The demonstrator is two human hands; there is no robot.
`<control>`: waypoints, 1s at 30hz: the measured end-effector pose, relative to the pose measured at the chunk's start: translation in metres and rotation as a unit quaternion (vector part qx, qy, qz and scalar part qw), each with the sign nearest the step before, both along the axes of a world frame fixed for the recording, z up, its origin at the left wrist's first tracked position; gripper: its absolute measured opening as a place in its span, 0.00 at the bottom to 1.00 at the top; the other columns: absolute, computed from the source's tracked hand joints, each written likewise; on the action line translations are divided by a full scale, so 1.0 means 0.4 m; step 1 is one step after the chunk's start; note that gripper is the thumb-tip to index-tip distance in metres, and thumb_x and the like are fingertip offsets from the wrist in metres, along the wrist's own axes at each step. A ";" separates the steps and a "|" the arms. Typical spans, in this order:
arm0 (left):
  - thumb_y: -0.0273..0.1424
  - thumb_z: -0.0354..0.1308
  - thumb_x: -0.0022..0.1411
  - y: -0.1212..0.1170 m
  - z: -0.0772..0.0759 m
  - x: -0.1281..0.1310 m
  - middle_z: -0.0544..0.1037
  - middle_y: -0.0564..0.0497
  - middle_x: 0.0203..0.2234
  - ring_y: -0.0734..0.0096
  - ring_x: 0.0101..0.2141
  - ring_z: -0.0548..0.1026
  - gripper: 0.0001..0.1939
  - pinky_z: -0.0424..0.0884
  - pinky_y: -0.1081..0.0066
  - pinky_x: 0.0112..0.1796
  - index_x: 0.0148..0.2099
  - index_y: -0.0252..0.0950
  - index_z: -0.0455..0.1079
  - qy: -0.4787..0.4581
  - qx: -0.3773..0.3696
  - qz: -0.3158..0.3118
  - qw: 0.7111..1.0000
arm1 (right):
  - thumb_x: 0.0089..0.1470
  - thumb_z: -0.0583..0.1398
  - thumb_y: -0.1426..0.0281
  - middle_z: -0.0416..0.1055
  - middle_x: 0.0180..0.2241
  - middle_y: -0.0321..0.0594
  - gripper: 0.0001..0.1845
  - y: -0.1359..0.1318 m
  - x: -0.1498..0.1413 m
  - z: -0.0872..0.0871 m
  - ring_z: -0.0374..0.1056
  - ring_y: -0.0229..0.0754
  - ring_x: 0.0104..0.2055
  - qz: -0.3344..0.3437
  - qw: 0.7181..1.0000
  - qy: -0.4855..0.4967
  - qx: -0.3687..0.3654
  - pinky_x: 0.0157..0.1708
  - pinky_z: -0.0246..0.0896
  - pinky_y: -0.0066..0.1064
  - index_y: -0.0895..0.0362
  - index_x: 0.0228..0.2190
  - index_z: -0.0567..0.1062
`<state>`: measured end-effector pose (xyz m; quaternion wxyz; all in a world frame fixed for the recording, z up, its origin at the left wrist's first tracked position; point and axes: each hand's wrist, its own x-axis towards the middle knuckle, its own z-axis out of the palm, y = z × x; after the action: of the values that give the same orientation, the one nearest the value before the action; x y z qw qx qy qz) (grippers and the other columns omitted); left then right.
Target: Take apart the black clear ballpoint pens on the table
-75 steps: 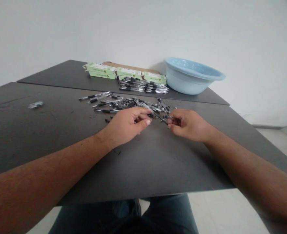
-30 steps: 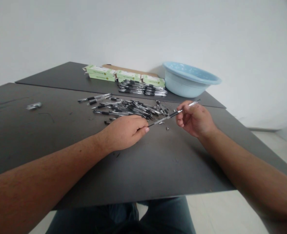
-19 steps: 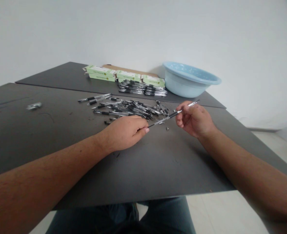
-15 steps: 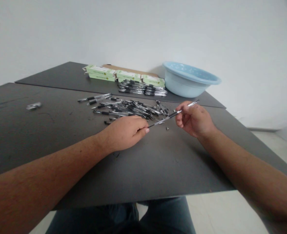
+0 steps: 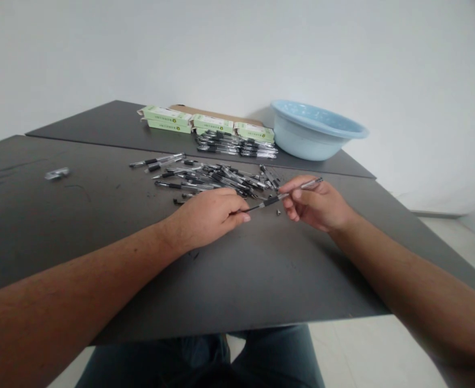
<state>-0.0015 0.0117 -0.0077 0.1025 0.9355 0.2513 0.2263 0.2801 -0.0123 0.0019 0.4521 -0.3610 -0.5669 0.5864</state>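
My left hand point(image 5: 211, 218) is closed, thumb against fingers, on the end of a thin dark pen refill point(image 5: 253, 208). The refill runs up to the right into a clear pen barrel point(image 5: 270, 201) with a black rubber grip. Thumb and fingers of my right hand point(image 5: 318, 203) pinch that barrel, its rear end sticking out above the hand. Just behind both hands lies a loose pile of clear and black gel pens point(image 5: 221, 178). A tiny metallic piece point(image 5: 278, 212) rests on the table below the barrel. The refill's far tip is hidden in my left fingers.
Green and white boxes point(image 5: 167, 119) stand at the back, with neatly stacked pens point(image 5: 258, 148) in front of them. To their right is a light blue basin point(image 5: 314, 134). A small clear plastic bundle point(image 5: 57, 173) lies at the left on the dark table point(image 5: 140, 302).
My right hand has moved left and slightly down, bringing the barrel closer to my left hand. Less of the refill shows between them. My left hand has hardly moved.
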 end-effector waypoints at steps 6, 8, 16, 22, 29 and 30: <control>0.35 0.58 0.71 0.000 0.003 -0.002 0.78 0.48 0.34 0.66 0.39 0.76 0.12 0.69 0.69 0.41 0.46 0.35 0.79 -0.026 0.010 -0.003 1.000 | 0.53 0.71 0.58 0.82 0.39 0.47 0.22 -0.011 0.003 0.001 0.81 0.47 0.36 0.142 0.987 -0.010 -0.070 0.30 0.77 0.33 0.57 0.46 0.81; 0.35 0.58 0.70 0.001 0.004 -0.002 0.78 0.48 0.34 0.66 0.39 0.76 0.12 0.70 0.69 0.41 0.45 0.34 0.79 -0.034 0.015 -0.007 0.999 | 0.54 0.69 0.51 0.81 0.45 0.52 0.28 -0.012 0.010 0.004 0.81 0.51 0.41 0.195 0.976 -0.007 -0.096 0.32 0.78 0.36 0.57 0.49 0.80; 0.35 0.61 0.68 -0.020 0.016 -0.005 0.80 0.45 0.42 0.61 0.45 0.77 0.16 0.71 0.63 0.49 0.55 0.35 0.75 -0.042 0.063 -0.015 0.997 | 0.60 0.65 0.70 0.80 0.42 0.42 0.14 -0.015 -0.006 0.017 0.77 0.36 0.29 0.189 0.967 -0.160 -0.059 0.21 0.68 0.22 0.55 0.48 0.73; 0.40 0.71 0.58 -0.028 0.017 -0.011 0.75 0.42 0.55 0.59 0.51 0.76 0.43 0.74 0.62 0.51 0.70 0.38 0.57 -0.163 0.022 0.017 0.986 | 0.54 0.65 0.76 0.81 0.38 0.38 0.17 -0.010 -0.013 0.017 0.76 0.35 0.27 0.142 0.971 -0.190 -0.032 0.21 0.64 0.21 0.55 0.45 0.72; 0.32 0.62 0.61 -0.028 0.011 -0.010 0.79 0.46 0.45 0.66 0.42 0.79 0.26 0.76 0.68 0.42 0.60 0.36 0.64 -0.167 -0.023 0.047 0.985 | 0.50 0.65 0.77 0.81 0.38 0.40 0.19 0.002 0.012 0.011 0.76 0.36 0.28 0.101 0.975 -0.200 -0.015 0.22 0.63 0.22 0.55 0.45 0.74; 0.31 0.61 0.61 -0.030 0.014 -0.010 0.80 0.48 0.43 0.68 0.39 0.79 0.22 0.76 0.68 0.41 0.57 0.36 0.65 -0.165 -0.023 0.053 0.985 | 0.51 0.65 0.77 0.82 0.38 0.39 0.19 0.002 0.012 0.010 0.76 0.36 0.28 0.099 0.975 -0.201 -0.014 0.22 0.64 0.22 0.55 0.45 0.74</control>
<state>-0.0054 -0.0002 -0.0022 0.1523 0.8678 0.2855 0.3771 0.2850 -0.0115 0.0060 0.2636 -0.4195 -0.6709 0.5517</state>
